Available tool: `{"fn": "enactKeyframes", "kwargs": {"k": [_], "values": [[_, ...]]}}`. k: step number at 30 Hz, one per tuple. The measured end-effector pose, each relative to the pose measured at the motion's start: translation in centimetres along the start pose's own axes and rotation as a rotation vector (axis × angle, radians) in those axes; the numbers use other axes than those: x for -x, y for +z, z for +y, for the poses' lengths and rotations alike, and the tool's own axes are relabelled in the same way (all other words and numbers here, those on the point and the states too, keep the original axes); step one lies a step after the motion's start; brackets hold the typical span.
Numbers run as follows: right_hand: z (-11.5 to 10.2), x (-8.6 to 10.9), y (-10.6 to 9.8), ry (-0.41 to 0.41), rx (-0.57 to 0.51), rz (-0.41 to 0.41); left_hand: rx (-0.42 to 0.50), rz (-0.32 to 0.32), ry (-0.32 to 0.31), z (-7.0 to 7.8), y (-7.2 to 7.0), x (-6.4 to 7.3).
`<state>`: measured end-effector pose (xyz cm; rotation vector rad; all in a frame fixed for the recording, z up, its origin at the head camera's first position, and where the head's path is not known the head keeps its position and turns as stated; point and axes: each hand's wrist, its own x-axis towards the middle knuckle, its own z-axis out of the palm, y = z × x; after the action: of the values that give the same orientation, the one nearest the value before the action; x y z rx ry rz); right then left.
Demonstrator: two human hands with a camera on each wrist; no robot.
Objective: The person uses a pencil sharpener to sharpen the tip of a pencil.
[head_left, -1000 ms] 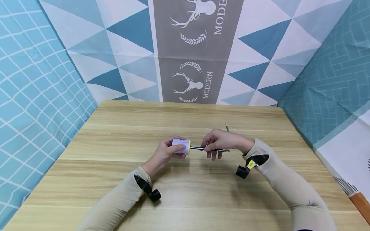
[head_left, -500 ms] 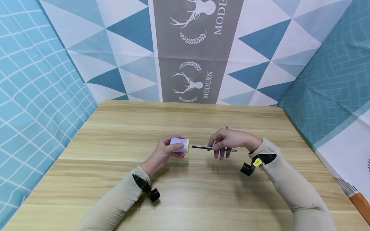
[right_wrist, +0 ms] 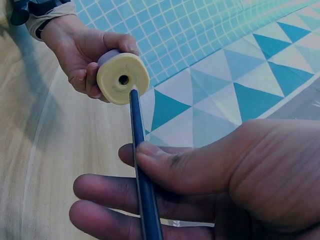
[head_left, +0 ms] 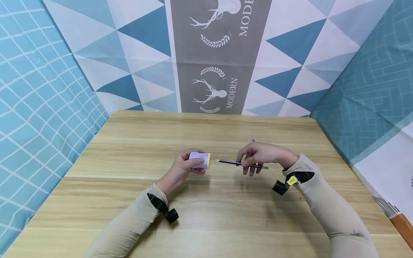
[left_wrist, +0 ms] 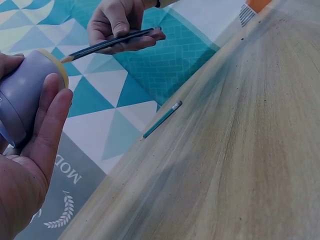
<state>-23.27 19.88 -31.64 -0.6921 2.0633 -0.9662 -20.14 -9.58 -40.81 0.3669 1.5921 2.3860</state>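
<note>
My left hand point(head_left: 180, 168) grips a lilac pencil sharpener point(head_left: 203, 156), with the thumb over its near side. In the right wrist view, the sharpener's pale yellow face point(right_wrist: 111, 87) shows a round dark hole. My right hand point(head_left: 262, 154) pinches a dark pencil point(head_left: 228, 162) between thumb and fingers, its bare wooden tip aimed left. A small gap lies between tip and sharpener in the head view. A green pencil point(left_wrist: 162, 120) lies on the table beyond my right hand; in the head view that hand hides most of it.
The wooden table point(head_left: 206, 222) runs under both arms. Patterned cloth walls point(head_left: 145, 53) stand along its back and both sides. A black wrist camera point(head_left: 280, 187) juts from the right sleeve, another point(head_left: 171, 215) from the left.
The pencil has come out of the sharpener, drawn to the right by my right hand, and its pointed tip now shows. My left hand has shifted slightly left with the sharpener.
</note>
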Motion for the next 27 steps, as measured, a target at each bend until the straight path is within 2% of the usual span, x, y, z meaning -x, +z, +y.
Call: {"fn": "enactKeyframes", "kwargs": {"k": [6, 14, 27], "values": [[0.2, 0.0, -0.1, -0.038, -0.001, 0.011, 0.009, 0.001, 0.005, 0.0, 0.0, 0.0], [0.2, -0.2, 0.1, -0.038, -0.015, 0.042, 0.014, -0.009, 0.008, 0.1, 0.1, 0.2], [-0.7, -1.0, 1.1, -0.096, 0.065, 0.076, 0.023, -0.021, 0.018, -0.1, 0.3, 0.3]]}}
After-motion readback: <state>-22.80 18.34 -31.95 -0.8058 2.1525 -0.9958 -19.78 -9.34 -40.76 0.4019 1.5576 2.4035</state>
